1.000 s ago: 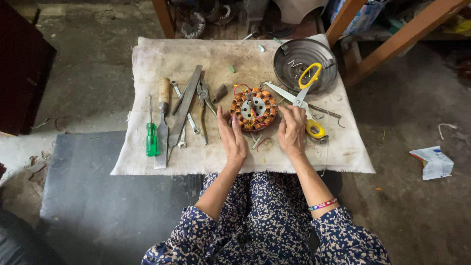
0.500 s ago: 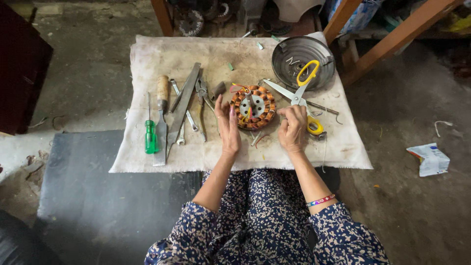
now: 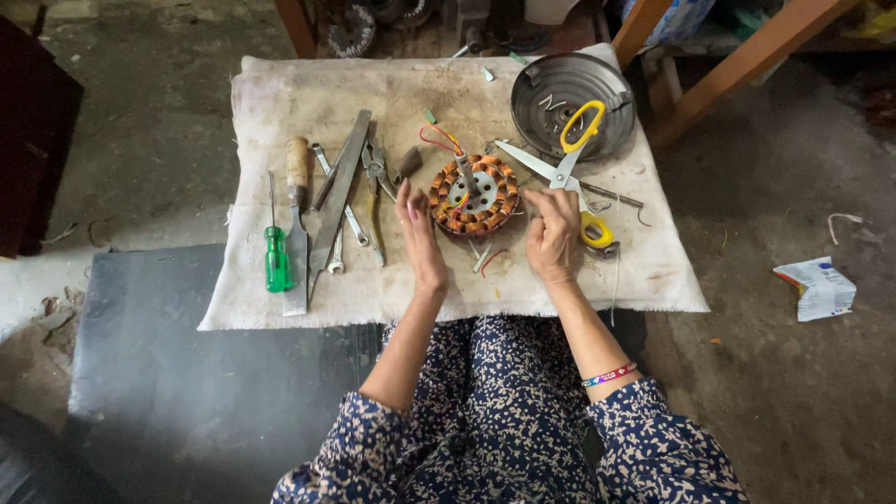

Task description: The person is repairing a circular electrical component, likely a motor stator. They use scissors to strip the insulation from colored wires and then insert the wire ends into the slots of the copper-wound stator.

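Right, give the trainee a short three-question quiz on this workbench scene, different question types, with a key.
1. True or false: both hands grip the wound motor stator tightly.
2. Multiple choice: where do the yellow-handled scissors lie? A) left of the screwdriver B) right of the stator, tips towards it C) on the floor
3. Fill in: the green-handled screwdriver is the tool farthest to the ____ on the cloth.

Key
1. False: the left hand and right hand are open on either side of it; any contact is fingertips at most.
2. B
3. left
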Demonstrator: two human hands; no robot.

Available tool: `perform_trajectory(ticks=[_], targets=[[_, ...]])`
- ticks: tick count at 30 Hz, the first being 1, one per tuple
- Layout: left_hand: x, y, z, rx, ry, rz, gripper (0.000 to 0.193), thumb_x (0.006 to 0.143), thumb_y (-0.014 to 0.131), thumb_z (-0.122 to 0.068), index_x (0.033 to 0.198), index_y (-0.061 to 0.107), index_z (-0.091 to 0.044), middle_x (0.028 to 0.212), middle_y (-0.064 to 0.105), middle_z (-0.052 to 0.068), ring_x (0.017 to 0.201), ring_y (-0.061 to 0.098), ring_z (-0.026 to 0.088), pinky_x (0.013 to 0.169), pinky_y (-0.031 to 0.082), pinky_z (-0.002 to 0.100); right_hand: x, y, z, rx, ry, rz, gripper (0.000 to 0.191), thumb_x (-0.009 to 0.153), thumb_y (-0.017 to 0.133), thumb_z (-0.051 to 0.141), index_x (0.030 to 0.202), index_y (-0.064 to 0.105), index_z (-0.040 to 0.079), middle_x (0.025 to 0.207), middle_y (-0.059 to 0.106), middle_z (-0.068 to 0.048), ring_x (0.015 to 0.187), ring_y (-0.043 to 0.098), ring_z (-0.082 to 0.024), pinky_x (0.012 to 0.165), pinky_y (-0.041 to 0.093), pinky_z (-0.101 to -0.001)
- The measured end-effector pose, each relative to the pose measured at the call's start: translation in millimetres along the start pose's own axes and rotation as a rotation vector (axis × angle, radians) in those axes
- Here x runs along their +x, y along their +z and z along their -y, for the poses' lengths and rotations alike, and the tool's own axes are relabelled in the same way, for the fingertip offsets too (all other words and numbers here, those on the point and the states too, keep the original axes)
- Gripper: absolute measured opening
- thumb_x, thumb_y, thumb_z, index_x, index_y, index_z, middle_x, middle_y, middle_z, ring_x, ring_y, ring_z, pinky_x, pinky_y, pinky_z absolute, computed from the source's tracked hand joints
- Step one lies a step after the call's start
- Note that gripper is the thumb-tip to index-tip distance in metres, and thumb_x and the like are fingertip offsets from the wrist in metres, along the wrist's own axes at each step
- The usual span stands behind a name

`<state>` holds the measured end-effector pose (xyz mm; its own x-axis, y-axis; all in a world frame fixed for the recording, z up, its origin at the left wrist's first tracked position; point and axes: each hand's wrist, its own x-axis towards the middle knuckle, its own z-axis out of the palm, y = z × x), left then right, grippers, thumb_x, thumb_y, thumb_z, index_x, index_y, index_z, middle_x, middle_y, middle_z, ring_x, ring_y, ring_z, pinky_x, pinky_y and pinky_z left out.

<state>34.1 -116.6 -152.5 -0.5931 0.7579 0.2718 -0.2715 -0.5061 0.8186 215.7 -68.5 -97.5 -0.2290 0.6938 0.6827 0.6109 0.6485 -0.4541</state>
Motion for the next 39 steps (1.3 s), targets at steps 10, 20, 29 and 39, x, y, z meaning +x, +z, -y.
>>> perform_trajectory(ticks=[10, 20, 29, 39], targets=[[11.4, -6.0, 2.5, -0.211, -0.137, -0.026, 0.07, 0.106, 0.039, -0.055, 0.163, 0.019, -0.018, 0.161, 0.033, 0.022, 0.154, 0.031, 0.034, 0.127, 0.021, 0.046, 0.6, 2.3, -2.9, 0.07, -0.064, -0.042, 0.032, 0.076, 0.049, -0.009, 0.099, 0.071, -0.002, 0.098, 0.064, -0.016, 0.098, 0.058, -0.036, 0.088, 0.049, -0.045], [46.7, -1.8, 3.9, -0.229, -0.135, 0.053, 0.071, 0.107, 0.037, -0.06, 0.159, 0.03, -0.012, 0.156, 0.043, 0.022, 0.147, 0.041, 0.034, 0.126, 0.027, 0.048, 1.3, -2.5, -0.6, 0.082, -0.09, -0.034, 0.019, 0.08, 0.052, -0.008, 0.087, 0.067, 0.001, 0.087, 0.064, -0.012, 0.089, 0.06, -0.032, 0.079, 0.049, -0.0422], [59.3, 6.6, 0.0, -0.219, -0.164, 0.064, 0.079, 0.104, 0.031, -0.065, 0.16, 0.027, -0.009, 0.153, 0.045, 0.023, 0.144, 0.042, 0.034, 0.123, 0.027, 0.045, 0.1, -6.3, 6.5, 0.163, -0.155, -0.005, 0.017, 0.079, 0.05, -0.007, 0.083, 0.065, 0.0, 0.087, 0.065, -0.013, 0.089, 0.061, -0.031, 0.081, 0.051, -0.0415], [67.6, 12.2, 12.0, -0.245, -0.08, -0.022, 0.076, 0.107, 0.034, -0.06, 0.158, 0.028, -0.004, 0.154, 0.043, 0.026, 0.145, 0.043, 0.037, 0.125, 0.028, 0.048, 0.6, -6.3, 10.7, 0.161, -0.186, -0.003, 0.016, 0.079, 0.049, -0.007, 0.084, 0.062, 0.002, 0.088, 0.065, -0.013, 0.087, 0.06, -0.033, 0.077, 0.05, -0.0433]])
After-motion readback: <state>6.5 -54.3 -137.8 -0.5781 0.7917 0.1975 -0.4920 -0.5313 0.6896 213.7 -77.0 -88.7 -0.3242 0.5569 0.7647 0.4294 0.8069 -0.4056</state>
